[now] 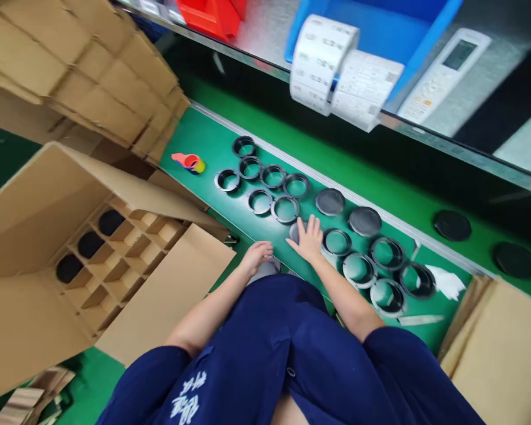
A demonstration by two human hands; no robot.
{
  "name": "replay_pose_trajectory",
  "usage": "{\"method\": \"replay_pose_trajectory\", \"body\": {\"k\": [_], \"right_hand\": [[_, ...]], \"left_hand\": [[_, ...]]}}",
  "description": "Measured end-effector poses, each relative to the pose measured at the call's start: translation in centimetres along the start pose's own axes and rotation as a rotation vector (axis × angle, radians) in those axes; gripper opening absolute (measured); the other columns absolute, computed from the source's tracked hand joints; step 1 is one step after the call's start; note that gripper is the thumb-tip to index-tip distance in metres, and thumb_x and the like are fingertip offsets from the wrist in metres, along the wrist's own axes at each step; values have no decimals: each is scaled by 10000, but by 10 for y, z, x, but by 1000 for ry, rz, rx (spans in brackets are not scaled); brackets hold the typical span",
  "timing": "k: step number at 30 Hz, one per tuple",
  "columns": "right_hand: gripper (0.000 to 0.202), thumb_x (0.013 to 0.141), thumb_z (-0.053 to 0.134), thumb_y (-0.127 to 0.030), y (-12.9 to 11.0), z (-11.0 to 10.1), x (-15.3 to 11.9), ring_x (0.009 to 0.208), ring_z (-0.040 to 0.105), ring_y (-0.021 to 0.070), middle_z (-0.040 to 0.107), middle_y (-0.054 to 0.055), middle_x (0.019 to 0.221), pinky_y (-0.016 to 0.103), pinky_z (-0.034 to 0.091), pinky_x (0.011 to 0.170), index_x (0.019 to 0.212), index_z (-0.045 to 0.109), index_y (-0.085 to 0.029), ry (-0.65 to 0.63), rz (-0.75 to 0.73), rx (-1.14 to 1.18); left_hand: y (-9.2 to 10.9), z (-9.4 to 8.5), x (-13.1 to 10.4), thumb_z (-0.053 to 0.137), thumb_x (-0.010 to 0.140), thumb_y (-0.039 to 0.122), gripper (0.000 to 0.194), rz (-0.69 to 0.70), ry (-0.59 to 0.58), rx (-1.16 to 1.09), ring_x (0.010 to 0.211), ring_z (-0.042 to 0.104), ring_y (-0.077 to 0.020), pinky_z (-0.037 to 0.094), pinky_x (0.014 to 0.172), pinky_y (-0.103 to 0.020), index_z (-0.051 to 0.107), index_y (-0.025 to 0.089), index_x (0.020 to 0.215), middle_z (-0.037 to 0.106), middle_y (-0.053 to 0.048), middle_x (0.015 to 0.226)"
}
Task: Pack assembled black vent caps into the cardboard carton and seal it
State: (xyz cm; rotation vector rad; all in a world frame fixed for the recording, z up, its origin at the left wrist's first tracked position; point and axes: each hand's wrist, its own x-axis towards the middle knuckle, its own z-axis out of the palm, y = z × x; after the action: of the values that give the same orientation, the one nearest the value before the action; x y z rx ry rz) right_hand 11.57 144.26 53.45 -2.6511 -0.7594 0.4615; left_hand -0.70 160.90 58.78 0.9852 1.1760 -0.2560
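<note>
My right hand (pixel 310 241) reaches over the green table with its fingers spread. It lies partly over a round dark disc (pixel 294 232); whether it presses on the disc I cannot tell. My left hand (pixel 255 257) hovers at the table's front edge, fingers loosely bent and apart, with nothing in it. Several black rings stand to the left of my right hand, among them a ring (pixel 285 209) close by. More rings are on its right, the nearest a black ring (pixel 337 242). Two flat black discs, one disc (pixel 330 202) and another disc (pixel 364 221), lie beyond it.
At the left stands an open cardboard box (pixel 128 260) with dividers and black round pieces in some cells. A tape roll (pixel 193 163) lies at the table's left end. White paper (pixel 446 282) is at the right. Overhead, a shelf holds a label roll (pixel 323 62) and a remote (pixel 445 74).
</note>
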Motion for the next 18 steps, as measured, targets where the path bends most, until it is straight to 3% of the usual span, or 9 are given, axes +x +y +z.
{"method": "replay_pose_trajectory", "body": {"k": [2,4,6,8,10,13,16,18], "right_hand": [[859,901,620,-515,11,-1,-4,1423,408,447,338,321,1586,554,385,1094,1571,346,-52,-12,107,81],[683,923,527,-430,26,1,-4,1255,595,382,578,303,1393,467,458,1027,1456,491,-4,-79,208,181],[550,900,482,-472,41,5,1,1125,675,364,716,238,1191,438,509,933,1219,680,-70,-197,243,257],[510,830,513,-558,46,9,7,1011,717,355,765,192,1055,418,537,833,1030,732,-143,-222,227,307],[506,759,549,-629,35,10,8,908,738,344,782,163,957,404,546,755,930,731,-188,-218,179,375],[491,716,575,-660,-13,7,6,829,745,324,783,134,870,391,556,720,865,722,-216,-255,47,506],[490,735,578,-649,-84,5,11,797,743,294,779,119,863,379,576,734,887,718,-205,-364,-106,623],[555,784,548,-639,-126,9,19,812,744,266,779,114,918,371,589,772,1044,708,-176,-453,-183,704]], "left_hand": [[-3,25,1,833,721,253,402,30,-40,29,1080,659,-244,531,983,-387,672,178,1081,696,-100,1074],[-5,42,5,926,577,270,681,42,-76,20,1108,654,-315,511,1010,-522,656,175,1195,691,-123,1132],[-6,47,13,986,424,321,1061,116,-132,103,1196,610,-373,467,1060,-579,553,173,1381,640,-167,1282],[-7,39,16,1001,327,429,1380,265,-181,374,1343,488,-439,389,1136,-598,385,157,1531,502,-231,1461],[-11,24,12,980,337,546,1498,468,-200,727,1471,277,-505,289,1171,-666,258,188,1600,295,-259,1604],[-13,-9,-3,938,474,572,1353,743,-149,1100,1512,61,-555,203,1104,-804,246,315,1608,65,-203,1694],[-14,-59,-21,915,524,435,1233,821,12,1222,1479,162,-549,293,1069,-775,295,362,1588,113,-187,1681],[-19,-104,-32,898,503,360,1220,806,176,1157,1440,259,-515,350,1081,-708,322,360,1578,220,-186,1627]]}}
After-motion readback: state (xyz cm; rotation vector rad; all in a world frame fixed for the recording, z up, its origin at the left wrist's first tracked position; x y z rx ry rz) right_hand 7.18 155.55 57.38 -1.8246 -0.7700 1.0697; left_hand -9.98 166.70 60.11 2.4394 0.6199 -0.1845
